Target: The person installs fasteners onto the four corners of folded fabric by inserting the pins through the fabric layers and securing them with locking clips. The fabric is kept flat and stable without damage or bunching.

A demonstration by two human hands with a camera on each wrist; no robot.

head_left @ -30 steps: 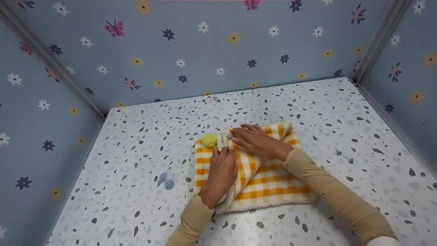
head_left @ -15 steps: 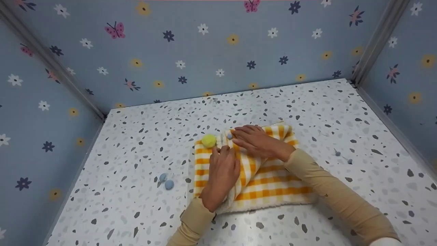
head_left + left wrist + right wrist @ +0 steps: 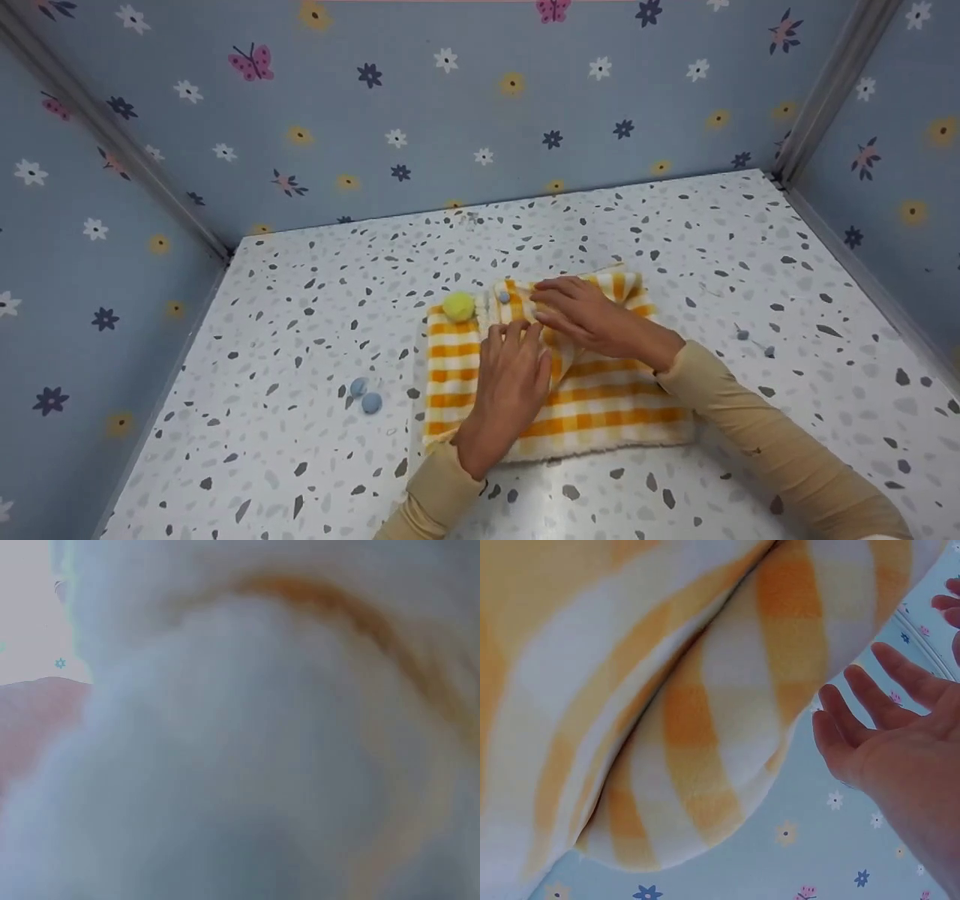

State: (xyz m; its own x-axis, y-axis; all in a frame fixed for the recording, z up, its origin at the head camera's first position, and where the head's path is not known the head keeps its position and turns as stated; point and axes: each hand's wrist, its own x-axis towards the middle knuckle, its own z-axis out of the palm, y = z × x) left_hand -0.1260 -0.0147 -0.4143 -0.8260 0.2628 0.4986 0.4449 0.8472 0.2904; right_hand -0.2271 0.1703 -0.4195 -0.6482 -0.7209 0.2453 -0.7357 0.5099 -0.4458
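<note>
A yellow-and-white checked plush cloth (image 3: 600, 420) with a fluffy off-white edge lies partly folded over in the head view. My left hand (image 3: 510, 382) rests on the folded part, back upward, with its fingers loosely bent. Beside it my right hand (image 3: 592, 319) lies on the upper fold, fingers extended to the left. A fuzzy yellow ball (image 3: 459, 307) sits at the cloth's upper left corner, with a small blue ball (image 3: 504, 298) near the fold's edge. Blurred fluffy cloth (image 3: 225, 727) fills most of the left wrist view. In the right wrist view the checked cloth (image 3: 712, 705) bulges along a crease.
Left of the cloth, two blue balls (image 3: 371, 403) lie together on the speckled white table (image 3: 300, 337). Two smaller blue balls with thin strings (image 3: 743, 334) lie to the right. Blue flower-patterned panels (image 3: 480, 112) stand along the back and both sides.
The left hand has shifted right across the fold and its fingers have spread from a tighter curl. The right hand has drawn back rightward from the small blue ball.
</note>
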